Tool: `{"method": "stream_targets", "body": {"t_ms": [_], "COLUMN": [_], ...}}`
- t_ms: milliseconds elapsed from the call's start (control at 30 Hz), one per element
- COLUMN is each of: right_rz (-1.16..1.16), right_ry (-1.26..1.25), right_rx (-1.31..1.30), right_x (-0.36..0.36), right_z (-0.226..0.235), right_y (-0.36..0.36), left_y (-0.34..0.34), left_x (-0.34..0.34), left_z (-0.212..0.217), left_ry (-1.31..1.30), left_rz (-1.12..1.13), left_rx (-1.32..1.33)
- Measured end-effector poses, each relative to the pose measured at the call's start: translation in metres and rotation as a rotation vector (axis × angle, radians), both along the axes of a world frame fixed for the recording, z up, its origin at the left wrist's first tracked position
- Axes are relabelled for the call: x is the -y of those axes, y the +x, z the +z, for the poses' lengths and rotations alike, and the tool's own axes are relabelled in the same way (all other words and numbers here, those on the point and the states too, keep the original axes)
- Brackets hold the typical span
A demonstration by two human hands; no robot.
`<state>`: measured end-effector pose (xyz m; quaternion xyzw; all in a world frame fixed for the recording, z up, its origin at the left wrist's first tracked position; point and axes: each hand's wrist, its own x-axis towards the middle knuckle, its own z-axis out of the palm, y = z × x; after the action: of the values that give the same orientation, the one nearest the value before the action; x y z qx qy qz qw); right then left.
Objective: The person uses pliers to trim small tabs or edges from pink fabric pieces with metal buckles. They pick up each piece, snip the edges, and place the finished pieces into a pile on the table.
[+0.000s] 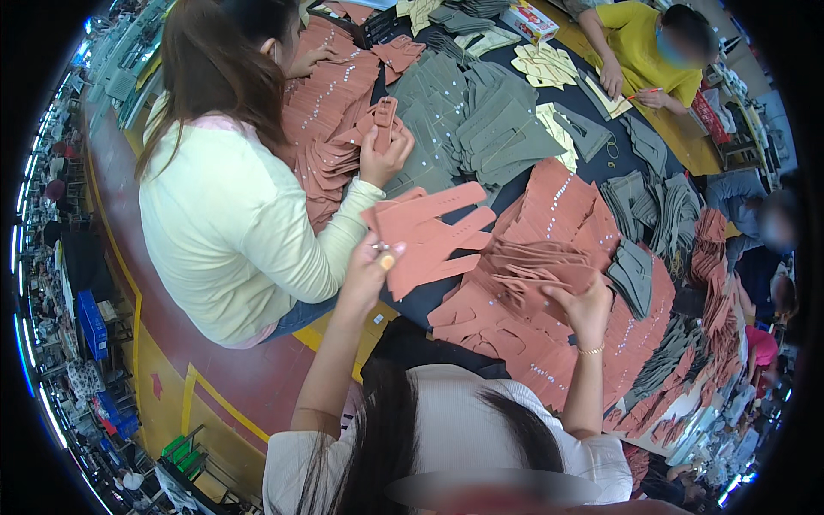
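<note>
at a crowded, dark-topped worktable [417, 305], we hold coral cut pieces in both hands. our left hand [369, 268] is closed on the left end of a small sheaf [433, 236], its slotted strips fanning out to the right above the table. a small yellow item [386, 263] shows at that hand's thumb; we cannot tell what it is. our right hand [585, 311] grips the right end of a bunched stack [541, 268], whose layers bow over the broad coral pile [631, 305] in front of us.

handled well, we judge, the sheaf wants a light pinch at its solid end, leaving the strips free to hang flat, while the stack needs its edges kept together so that no layer slips or creases. lifting clear of the pile should keep loose strips from snagging.

beyond our hands, grey pieces [506, 116] lie heaped across the middle of the table, with pale yellow pieces [546, 65] farther off. at left, a co-worker in a cream sweater [240, 215] holds a coral piece [385, 116] close to our sheaf, narrowing our room on that side. across the table, another in a yellow top [633, 30] bends over the work.
</note>
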<state>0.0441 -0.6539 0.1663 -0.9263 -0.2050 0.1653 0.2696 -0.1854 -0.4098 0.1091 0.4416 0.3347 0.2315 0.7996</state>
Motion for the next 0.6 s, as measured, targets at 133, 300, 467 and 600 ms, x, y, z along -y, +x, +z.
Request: {"method": "stream_targets", "body": {"t_ms": [133, 300, 467, 600], "right_rz": [-0.138, -0.261, -0.186, -0.161], "right_ry": [0.170, 0.213, 0.182, 0.166], "right_rx": [0.009, -0.052, 0.012, 0.016], "right_x": [0.021, 0.028, 0.016, 0.005], "right_z": [0.020, 0.025, 0.018, 0.019], "right_y": [0.005, 0.002, 0.004, 0.003], "left_y": [0.030, 0.072, 0.102, 0.099], "left_x": [0.007, 0.036, 0.038, 0.033], "left_z": [-0.060, -0.142, -0.185, -0.177], "left_ry": [-0.276, -0.759, -0.740, -0.735], "left_rz": [-0.070, 0.167, 0.285, 0.249], "left_rx": [0.246, 0.277, 0.004, -0.008]}}
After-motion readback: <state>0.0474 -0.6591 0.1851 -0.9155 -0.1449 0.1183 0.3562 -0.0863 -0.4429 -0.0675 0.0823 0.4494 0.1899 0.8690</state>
